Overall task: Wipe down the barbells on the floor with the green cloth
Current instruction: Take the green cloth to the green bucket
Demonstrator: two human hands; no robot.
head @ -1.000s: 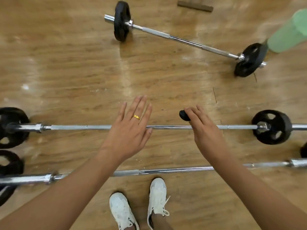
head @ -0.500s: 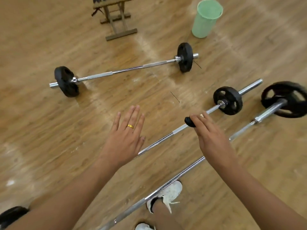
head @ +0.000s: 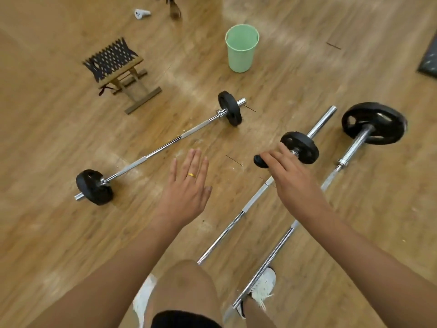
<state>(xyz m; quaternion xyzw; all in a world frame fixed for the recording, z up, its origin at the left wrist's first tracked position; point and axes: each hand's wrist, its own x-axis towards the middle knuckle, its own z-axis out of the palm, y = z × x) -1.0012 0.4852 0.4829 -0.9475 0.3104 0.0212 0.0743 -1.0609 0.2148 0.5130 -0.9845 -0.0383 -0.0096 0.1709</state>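
Observation:
Three chrome barbells with black plates lie on the wooden floor. The far barbell (head: 165, 146) runs diagonally ahead of me. A middle barbell (head: 238, 215) and a near barbell (head: 350, 150) lie at my right. My left hand (head: 186, 188) hovers flat with fingers straight, a gold ring on it, holding nothing. My right hand (head: 288, 178) hangs above the middle bar and holds a small black object (head: 259, 161) under its fingers. No green cloth shows in view.
A light green bucket (head: 241, 52) stands ahead on the floor. A small wooden folding stool (head: 120, 69) with a woven seat stands to its left. A white controller (head: 141, 13) lies far back. A dark mat edge (head: 429, 60) is at right. My white shoes (head: 262, 290) are below.
The view has swung up and left, bringing the bucket and stool into sight. My right knee has risen into view. Both hands keep their poses.

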